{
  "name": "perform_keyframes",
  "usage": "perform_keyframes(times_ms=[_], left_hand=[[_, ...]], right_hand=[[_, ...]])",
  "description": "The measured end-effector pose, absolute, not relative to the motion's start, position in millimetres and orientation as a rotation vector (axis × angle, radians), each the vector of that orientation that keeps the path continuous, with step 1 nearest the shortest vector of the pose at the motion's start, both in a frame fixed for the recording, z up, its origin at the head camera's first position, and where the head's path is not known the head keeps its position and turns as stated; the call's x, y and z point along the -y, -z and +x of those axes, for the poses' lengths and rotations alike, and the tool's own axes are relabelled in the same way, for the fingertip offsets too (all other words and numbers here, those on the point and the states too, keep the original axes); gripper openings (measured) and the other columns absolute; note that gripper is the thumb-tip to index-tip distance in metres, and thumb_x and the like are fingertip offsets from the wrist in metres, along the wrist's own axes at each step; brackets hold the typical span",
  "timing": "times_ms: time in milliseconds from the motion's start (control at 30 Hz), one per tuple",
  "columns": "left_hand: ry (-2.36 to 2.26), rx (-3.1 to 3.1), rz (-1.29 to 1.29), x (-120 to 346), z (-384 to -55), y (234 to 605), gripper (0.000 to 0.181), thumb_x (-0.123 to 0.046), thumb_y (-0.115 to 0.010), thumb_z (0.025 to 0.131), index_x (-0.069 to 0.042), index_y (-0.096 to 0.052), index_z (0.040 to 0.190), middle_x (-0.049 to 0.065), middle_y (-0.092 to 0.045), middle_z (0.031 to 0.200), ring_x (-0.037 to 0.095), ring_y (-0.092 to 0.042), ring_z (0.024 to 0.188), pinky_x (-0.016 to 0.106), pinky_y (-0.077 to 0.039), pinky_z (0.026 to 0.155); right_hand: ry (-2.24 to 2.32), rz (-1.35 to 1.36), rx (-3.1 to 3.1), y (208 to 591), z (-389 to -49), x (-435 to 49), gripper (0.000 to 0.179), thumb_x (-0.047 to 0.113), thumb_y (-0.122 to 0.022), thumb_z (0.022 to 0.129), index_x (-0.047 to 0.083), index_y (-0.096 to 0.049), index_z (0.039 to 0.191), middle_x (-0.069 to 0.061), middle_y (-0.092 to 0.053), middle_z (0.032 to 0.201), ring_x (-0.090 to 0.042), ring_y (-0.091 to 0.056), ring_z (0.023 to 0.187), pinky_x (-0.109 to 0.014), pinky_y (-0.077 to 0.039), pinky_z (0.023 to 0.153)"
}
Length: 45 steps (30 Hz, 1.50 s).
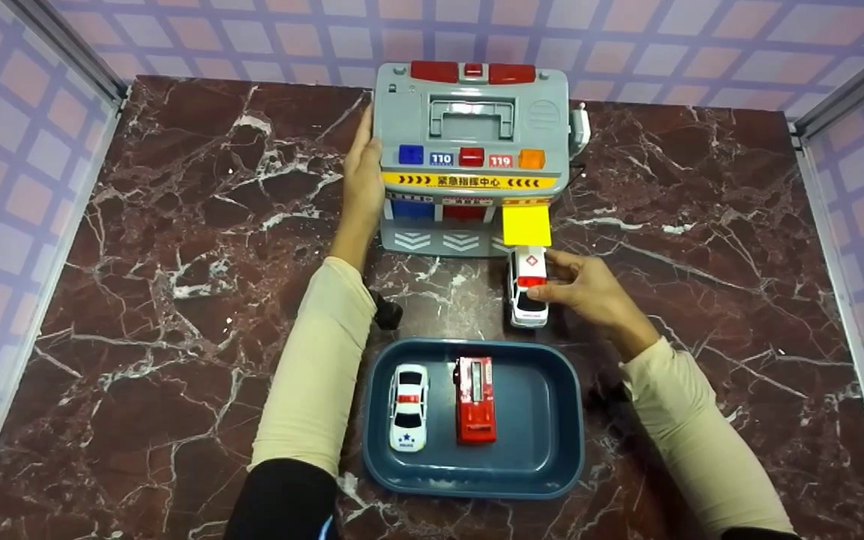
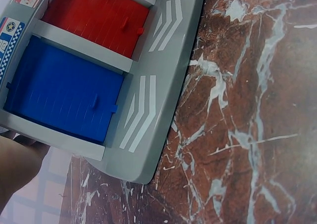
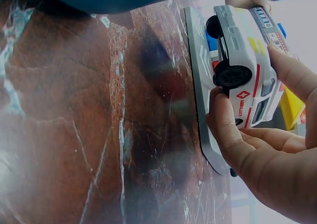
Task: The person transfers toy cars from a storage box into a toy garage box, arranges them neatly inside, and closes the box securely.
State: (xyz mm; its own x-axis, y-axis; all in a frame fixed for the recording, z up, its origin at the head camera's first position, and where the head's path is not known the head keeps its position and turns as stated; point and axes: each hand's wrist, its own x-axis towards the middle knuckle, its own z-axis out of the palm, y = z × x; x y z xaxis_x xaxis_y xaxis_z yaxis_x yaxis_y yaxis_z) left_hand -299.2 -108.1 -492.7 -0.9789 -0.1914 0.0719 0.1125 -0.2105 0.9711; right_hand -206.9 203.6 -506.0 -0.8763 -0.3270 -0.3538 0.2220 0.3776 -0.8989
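In the head view, a grey toy emergency station (image 1: 402, 120) stands at the back middle of the table. My left hand (image 1: 363, 180) rests along its left side, fingers fairly straight. Between thumb and fingers, my right hand (image 1: 597, 296) pinches a white toy ambulance (image 1: 528, 307) by its sides, just before the station's right bay. Its rear points at that bay, where a yellow door (image 1: 526, 225) is raised. The blue door (image 2: 64, 90) and red door (image 2: 99, 16) are closed. The right wrist view shows the ambulance's wheels (image 3: 233, 77) beside the station's base.
A dark blue tray (image 1: 376, 465) sits nearer me, holding a white toy police car (image 1: 408, 420) and a red toy fire truck (image 1: 477, 412). Patterned wall panels (image 1: 252, 37) edge the brown marbled table (image 1: 177, 337) at the back and both sides.
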Motion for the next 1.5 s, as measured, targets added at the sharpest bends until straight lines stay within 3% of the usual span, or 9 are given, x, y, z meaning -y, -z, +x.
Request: perform_keyframes(times_ms=[300,733,1000,1500], left_hand=[[2.329,1.812,0.084,108,-302,494,0.053,-0.006,-0.027,0.107,-0.012,-0.025,0.160,0.008,-0.037,0.160,0.020,-0.047,0.139,0.019,-0.039,0.111],[2.354,1.799,0.138,108,-300,491,0.052,-0.008,-0.029,0.108,-0.016,-0.028,0.159,0.003,-0.043,0.157,0.021,-0.056,0.127,0.023,-0.046,0.106],[2.317,1.797,0.093,107,-299,492,0.052,-0.006,-0.029,0.107,-0.011,-0.028,0.159,0.007,-0.036,0.161,0.018,-0.044,0.140,0.018,-0.037,0.112],[2.361,1.750,0.098,106,-298,491,0.052,-0.006,-0.029,0.107,-0.011,-0.028,0.159,0.006,-0.038,0.160,0.019,-0.050,0.135,0.020,-0.041,0.110]], right_hand=[[1.559,-0.046,-2.124,510,-210,-201,0.077,0.000,-0.075,0.086,-0.011,-0.033,0.150,-0.034,-0.061,0.127,-0.007,-0.070,0.087,-0.020,-0.058,0.083],[1.574,-0.043,-2.120,515,-215,-198,0.075,-0.001,-0.075,0.086,-0.012,-0.035,0.148,-0.033,-0.061,0.128,-0.006,-0.070,0.090,-0.020,-0.058,0.085],[1.698,-0.060,-2.048,518,-216,-194,0.063,-0.008,-0.072,0.085,-0.013,-0.045,0.142,-0.033,-0.058,0.133,-0.009,-0.070,0.095,-0.023,-0.058,0.088],[1.653,-0.055,-2.115,520,-222,-190,0.055,-0.005,-0.075,0.083,-0.009,-0.055,0.134,-0.029,-0.063,0.129,-0.011,-0.069,0.095,-0.022,-0.058,0.087]])
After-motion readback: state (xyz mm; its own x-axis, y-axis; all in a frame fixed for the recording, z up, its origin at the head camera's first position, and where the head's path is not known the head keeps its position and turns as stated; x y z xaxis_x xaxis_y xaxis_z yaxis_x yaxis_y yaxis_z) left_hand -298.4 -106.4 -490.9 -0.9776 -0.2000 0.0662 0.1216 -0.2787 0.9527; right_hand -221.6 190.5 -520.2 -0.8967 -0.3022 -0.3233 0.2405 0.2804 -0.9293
